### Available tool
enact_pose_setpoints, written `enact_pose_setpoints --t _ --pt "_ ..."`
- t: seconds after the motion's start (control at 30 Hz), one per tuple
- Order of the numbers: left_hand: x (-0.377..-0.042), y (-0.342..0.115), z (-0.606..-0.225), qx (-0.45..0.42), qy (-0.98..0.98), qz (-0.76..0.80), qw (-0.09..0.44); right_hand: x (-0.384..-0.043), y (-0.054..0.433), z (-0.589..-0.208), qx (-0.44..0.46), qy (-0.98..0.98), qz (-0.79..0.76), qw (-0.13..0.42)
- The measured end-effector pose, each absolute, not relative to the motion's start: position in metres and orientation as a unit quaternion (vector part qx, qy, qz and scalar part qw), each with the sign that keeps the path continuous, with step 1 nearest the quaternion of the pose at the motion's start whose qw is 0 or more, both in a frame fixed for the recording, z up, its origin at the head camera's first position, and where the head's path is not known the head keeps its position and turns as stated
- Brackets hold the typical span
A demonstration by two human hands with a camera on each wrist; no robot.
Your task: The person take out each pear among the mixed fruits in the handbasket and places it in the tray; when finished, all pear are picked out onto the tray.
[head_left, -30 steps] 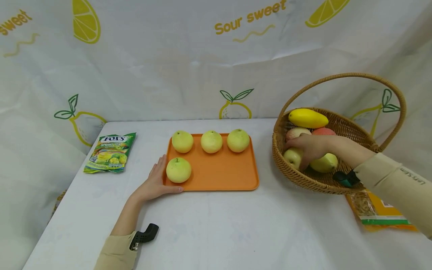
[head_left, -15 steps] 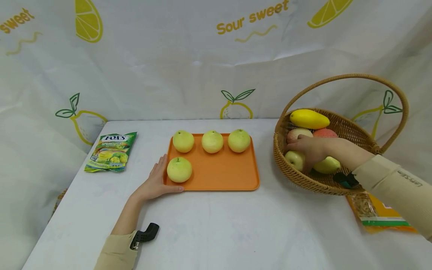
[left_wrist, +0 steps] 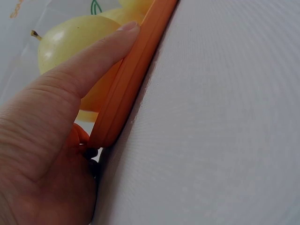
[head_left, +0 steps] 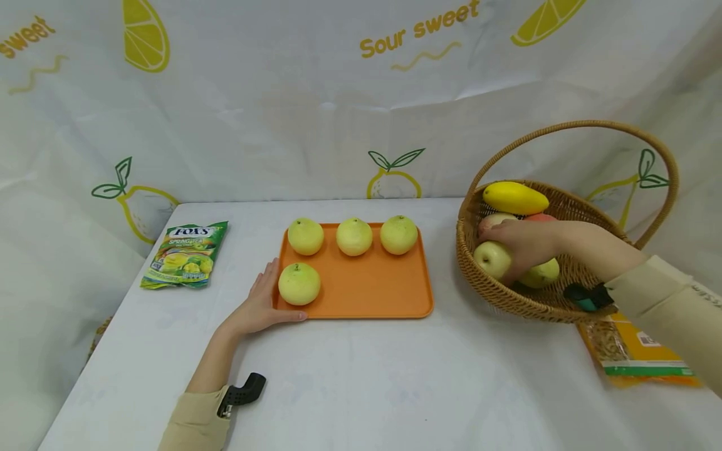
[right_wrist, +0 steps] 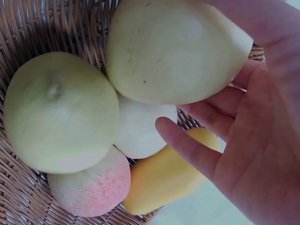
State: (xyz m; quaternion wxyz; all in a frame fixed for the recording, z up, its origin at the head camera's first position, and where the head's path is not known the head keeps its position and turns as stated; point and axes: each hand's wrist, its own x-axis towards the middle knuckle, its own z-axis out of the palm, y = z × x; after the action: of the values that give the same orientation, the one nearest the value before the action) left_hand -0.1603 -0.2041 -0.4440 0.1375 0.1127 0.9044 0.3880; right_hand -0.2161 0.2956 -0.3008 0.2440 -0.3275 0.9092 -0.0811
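Note:
In the head view my left hand (head_left: 258, 308) lies at the left front corner of an orange tray (head_left: 372, 282), its fingers straight along the side. The left wrist view shows its thumb (left_wrist: 89, 61) stretched along the tray's rim. Several round yellow-green pears (head_left: 299, 284) sit on the tray, three across the back and one at front left. My right hand (head_left: 527, 245) is inside a wicker basket (head_left: 502, 300) and grips a pale green pear (right_wrist: 173, 51). One finger stands off this pear; other fingertips are hidden behind it.
Another green pear (right_wrist: 61, 112), peaches (right_wrist: 91, 187) and a yellow mango (head_left: 516, 198) lie in the basket, whose tall handle (head_left: 586, 124) arches overhead. A green candy bag (head_left: 185, 255) lies at left. An orange-yellow packet (head_left: 637, 351) lies partly under the right sleeve.
My right hand and wrist have shifted slightly to the right, and the pear in its grip shows more of itself. The left hand and the tray stay put.

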Motion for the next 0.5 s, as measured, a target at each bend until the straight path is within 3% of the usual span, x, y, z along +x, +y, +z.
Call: enact_pose_setpoints --t 0.5 --pt "-0.161 -0.205 -0.445 0.114 0.903 0.391 0.139 -0.206 0.302 -0.279 -0.281 0.92 -0.135 0.237"
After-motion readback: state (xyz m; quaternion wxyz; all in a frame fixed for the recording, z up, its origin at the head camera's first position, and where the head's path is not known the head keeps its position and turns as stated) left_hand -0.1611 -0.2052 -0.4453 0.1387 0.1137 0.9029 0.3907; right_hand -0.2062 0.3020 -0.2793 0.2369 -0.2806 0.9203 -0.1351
